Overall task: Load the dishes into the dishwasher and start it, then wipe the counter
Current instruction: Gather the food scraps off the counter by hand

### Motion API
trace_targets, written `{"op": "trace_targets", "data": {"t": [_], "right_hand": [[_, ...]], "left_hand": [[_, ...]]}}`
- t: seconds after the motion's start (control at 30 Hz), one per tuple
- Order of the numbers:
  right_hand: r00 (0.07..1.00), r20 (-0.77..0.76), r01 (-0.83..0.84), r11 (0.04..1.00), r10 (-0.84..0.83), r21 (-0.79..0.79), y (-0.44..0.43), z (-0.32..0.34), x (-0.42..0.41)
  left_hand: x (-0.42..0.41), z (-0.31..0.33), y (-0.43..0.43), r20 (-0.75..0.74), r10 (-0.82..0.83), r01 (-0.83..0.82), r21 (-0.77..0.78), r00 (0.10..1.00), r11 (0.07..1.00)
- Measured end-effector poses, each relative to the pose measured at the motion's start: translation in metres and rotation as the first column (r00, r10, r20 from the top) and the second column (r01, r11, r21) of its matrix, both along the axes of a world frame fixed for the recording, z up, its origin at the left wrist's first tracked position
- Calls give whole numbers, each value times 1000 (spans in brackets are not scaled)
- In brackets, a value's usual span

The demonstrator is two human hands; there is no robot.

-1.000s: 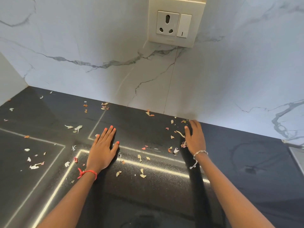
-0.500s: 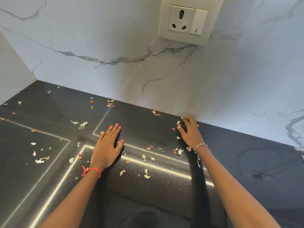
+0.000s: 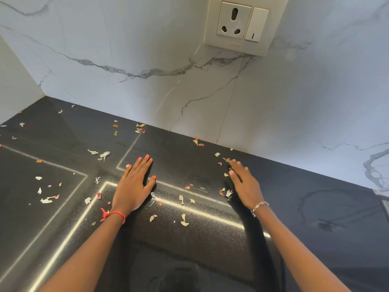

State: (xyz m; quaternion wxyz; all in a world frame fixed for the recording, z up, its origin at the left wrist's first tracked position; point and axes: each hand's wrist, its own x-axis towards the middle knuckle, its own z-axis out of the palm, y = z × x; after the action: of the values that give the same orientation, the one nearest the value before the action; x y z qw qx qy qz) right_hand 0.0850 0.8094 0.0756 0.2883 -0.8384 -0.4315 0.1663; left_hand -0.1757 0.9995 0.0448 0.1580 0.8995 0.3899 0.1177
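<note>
Pressing my left hand (image 3: 131, 190) flat, fingers together, on the glossy black stone counter (image 3: 315, 218); my right hand (image 3: 246, 184), fingers straight, lies beside pale scraps (image 3: 229, 192). Lettering on the cream socket plate (image 3: 212, 28): unreadable.

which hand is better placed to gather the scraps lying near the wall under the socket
Right, probably. The right hand is open on the counter with its fingers right beside those scraps. The left hand rests flat farther from them, toward the middle.
</note>
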Motion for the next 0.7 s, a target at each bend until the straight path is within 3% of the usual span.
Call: {"op": "trace_targets", "data": {"t": [0.1, 0.17, 0.2, 0.33, 0.47, 0.63, 0.7], "right_hand": [[974, -124, -182, 980, 192, 82, -2, 3, -20], [965, -185, -147, 967, 187, 208, 7, 4, -16], [976, -158, -112, 971, 147, 209, 14, 5, -9], [995, 90, -41, 999, 43, -27, 42, 10, 20], [990, 137, -38, 999, 40, -21, 47, 4, 23], [997, 23, 57, 925, -70, 375, 44, 4, 23], [998, 6, 62, 933, -68, 355, 48, 4, 29]], "left_hand": [[0, 0, 0, -6, 2, -2, 1, 1000, 1000], [0, 0, 0, -4, 4, -4, -1, 1000, 1000], [0, 0, 0, -2, 5, -5, -4, 1000, 1000], [0, 1, 0, 1, 5, -5, -14, 1000, 1000], [0, 1, 0, 10, 6, -6, -10, 1000, 1000], [0, -1, 0, 16, 7, -7, -13, 1000, 1000], [0, -1, 0, 24, 7, -6, -17, 1000, 1000]]}}
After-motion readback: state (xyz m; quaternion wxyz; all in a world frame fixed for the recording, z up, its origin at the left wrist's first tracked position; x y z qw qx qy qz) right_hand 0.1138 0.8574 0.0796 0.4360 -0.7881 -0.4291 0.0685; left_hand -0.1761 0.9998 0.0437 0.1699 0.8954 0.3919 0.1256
